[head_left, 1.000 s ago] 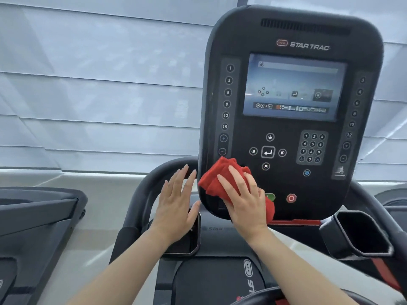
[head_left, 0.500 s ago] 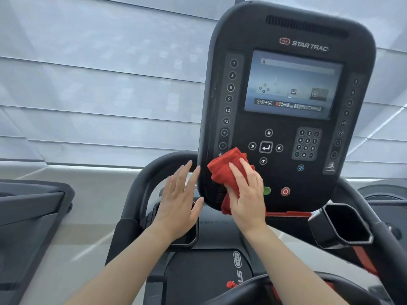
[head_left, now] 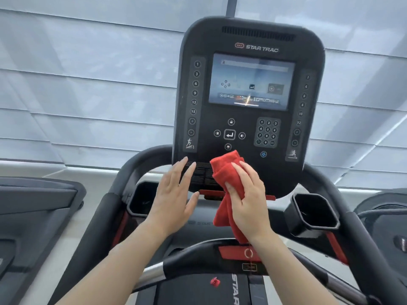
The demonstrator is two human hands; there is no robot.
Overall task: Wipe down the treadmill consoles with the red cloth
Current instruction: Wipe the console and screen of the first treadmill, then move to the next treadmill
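The black treadmill console (head_left: 248, 119) stands upright ahead, with a lit screen, arrow keys and a number pad. My right hand (head_left: 248, 201) holds the bunched red cloth (head_left: 226, 170) against the console's lower middle, thumb curled over the fabric; a tail of cloth hangs below my palm. To its left, my left hand (head_left: 176, 194) is spread flat, fingers straight, with the fingertips at the console's lower left edge.
Black curved handrails (head_left: 136, 170) flank the console, with cup holders at left (head_left: 143, 199) and right (head_left: 315, 212). A front grip bar (head_left: 198, 258) with a red panel crosses below my wrists. Another treadmill (head_left: 33, 208) sits at the left. Window blinds fill the background.
The cloth and my right hand slid rightward along the console's bottom, from the lower left corner to the lower middle. My left hand followed onto the console's lower left edge.
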